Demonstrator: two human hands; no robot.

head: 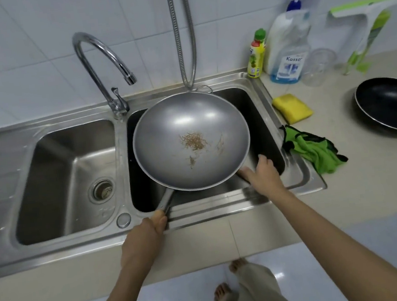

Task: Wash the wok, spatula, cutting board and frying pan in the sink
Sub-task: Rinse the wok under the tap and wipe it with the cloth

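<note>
A grey metal wok [191, 138] with brown food bits in its bottom hangs over the right basin [296, 178] of the steel sink. My left hand [150, 231] is shut on the wok's handle at the sink's front rim. Under the wok, a black flat board [273, 163], likely the cutting board, lies in the right basin. My right hand [261, 175] grips the board's near right corner, thumb on top and fingers reaching beneath the wok. The black frying pan [391, 104] sits on the counter at the far right. No spatula is in sight.
The left basin [65, 176] holds only its drain. A curved tap [104, 62] points toward the divider. On the counter to the right lie a yellow sponge [292, 108] and a green cloth [314, 148]; soap bottles [287, 47], a clear jar and a green squeegee stand behind.
</note>
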